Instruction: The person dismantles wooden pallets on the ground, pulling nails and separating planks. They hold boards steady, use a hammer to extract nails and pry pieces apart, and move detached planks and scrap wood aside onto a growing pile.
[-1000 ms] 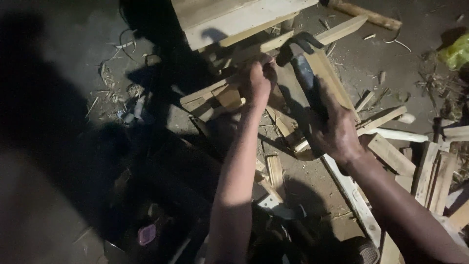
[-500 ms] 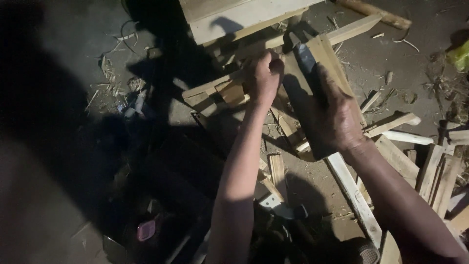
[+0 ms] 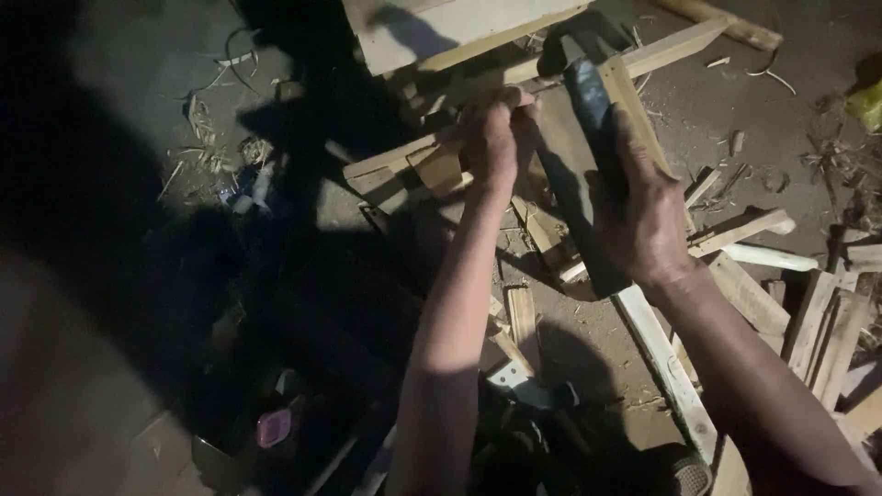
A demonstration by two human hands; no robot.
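Note:
My left hand (image 3: 496, 138) is closed on the end of a wooden strip (image 3: 432, 165) lying among offcuts on the ground. My right hand (image 3: 643, 216) grips the dark handle of a hammer (image 3: 588, 92), whose head sits at the top, beside a long wooden batten (image 3: 671, 46). The hammer is held upright just right of my left hand, over a flat wooden piece (image 3: 560, 174).
A pale wooden box or board (image 3: 441, 28) stands at the top. Loose wood scraps (image 3: 808, 312) litter the right side, with a long white slat (image 3: 661, 358) under my right forearm. A small pink object (image 3: 274, 427) lies in the dark lower left.
The view has shifted slightly. My right hand with the hammer has moved up and closer to my left hand, which stays on the wooden strip.

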